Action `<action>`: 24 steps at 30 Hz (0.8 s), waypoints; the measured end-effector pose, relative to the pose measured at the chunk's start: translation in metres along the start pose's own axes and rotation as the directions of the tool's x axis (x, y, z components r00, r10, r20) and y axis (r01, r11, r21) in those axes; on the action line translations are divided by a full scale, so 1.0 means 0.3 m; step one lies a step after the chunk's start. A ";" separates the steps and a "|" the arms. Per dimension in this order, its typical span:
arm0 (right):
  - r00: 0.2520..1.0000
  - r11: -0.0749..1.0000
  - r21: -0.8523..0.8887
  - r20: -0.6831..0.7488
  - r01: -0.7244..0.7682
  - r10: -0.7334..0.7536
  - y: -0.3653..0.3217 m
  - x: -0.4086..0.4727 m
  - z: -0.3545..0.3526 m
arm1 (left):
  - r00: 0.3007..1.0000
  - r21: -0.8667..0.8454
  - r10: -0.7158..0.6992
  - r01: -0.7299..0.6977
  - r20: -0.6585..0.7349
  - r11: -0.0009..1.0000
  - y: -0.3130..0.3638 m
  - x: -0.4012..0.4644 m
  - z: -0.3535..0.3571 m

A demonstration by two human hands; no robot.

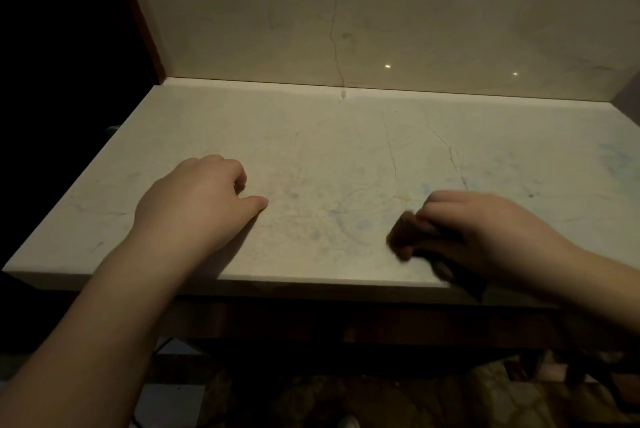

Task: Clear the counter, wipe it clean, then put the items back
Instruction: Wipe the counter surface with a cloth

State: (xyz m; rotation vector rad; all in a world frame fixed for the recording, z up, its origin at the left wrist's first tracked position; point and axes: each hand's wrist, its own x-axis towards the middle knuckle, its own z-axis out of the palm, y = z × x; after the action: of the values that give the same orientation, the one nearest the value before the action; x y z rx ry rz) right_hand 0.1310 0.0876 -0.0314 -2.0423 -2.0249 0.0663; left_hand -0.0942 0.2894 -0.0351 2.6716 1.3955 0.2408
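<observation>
Near the counter (346, 150) edge, a dark cloth (415, 237) is gripped by the right hand (485, 233), while the left hand (197, 199) is rested loosely curled, holding nothing, on pale marble.

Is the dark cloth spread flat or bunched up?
Bunched up: the right hand grips the dark cloth in a wad on the counter.
</observation>
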 end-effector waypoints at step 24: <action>0.995 1.000 0.017 -0.100 0.009 -0.007 -0.007 0.165 0.061 | 0.997 -0.018 0.046 -0.045 0.062 0.999 0.110 -0.030 0.018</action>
State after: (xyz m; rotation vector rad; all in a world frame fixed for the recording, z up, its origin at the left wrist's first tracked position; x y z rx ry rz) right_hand 0.1263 0.1392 -0.0410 -1.9855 -1.9648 -0.0192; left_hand -0.0717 0.2631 -0.0353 2.6751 1.3101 0.1705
